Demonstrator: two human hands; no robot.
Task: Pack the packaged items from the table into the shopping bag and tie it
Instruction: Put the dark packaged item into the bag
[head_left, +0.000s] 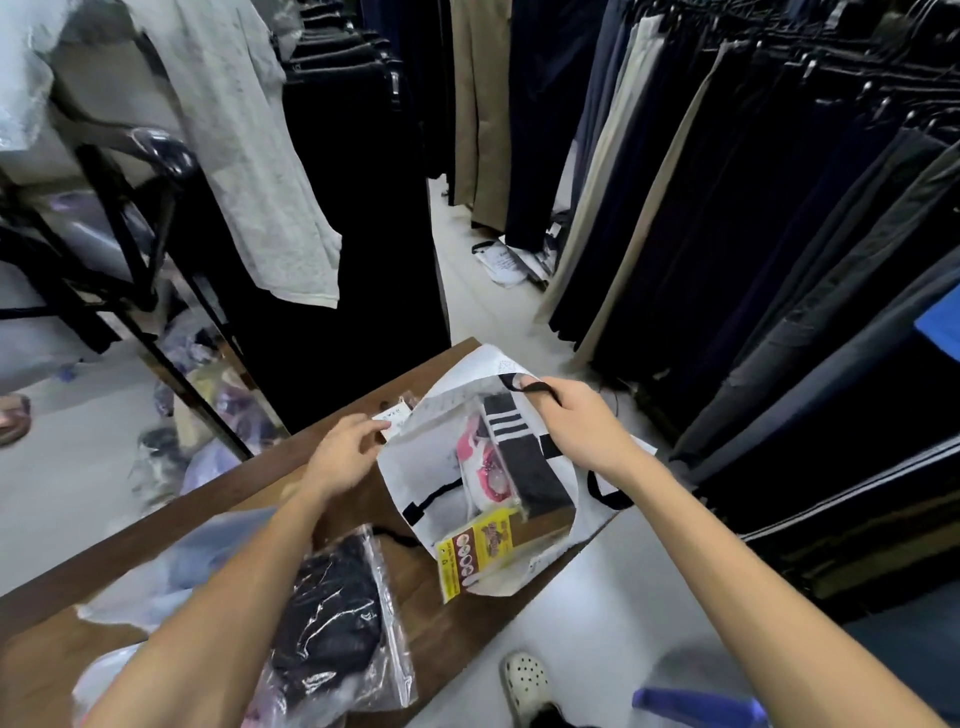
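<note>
Nearest the person, on the brown wooden table (431, 618), lies a clear plastic packet with dark clothing (332, 623) inside, partly under the left forearm. Just left of it sit more clear packets holding pale blue and pinkish clothing (171, 577), blurred and hard to make out. A white perforated clog (525, 680) shows on the pale floor beside the table edge, with a blue object (696, 706) near it.

Further along, the white shopping bag (415, 467) with black handles rests open on the far right corner of the table, its mouth turned toward the person and hanging slightly over the edge. Inside it are a yellow packet (475, 553) poking out of the mouth, a pink and white packet (480, 460), and a black item with white stripes (511, 423).

The left hand (345, 449) pinches the bag's left rim, fingers curled, next to a small white tag (392, 415) on a packet behind the bag. The right hand (576, 423) grips the bag's upper black handle (537, 388), fingers curled round the strap and lifting that side.

Beyond the table, dark and beige trousers (727, 208) hang in rows on the right, a grey garment (249, 156) hangs on the left, and another white bag (506, 262) lies on the floor in the aisle.
</note>
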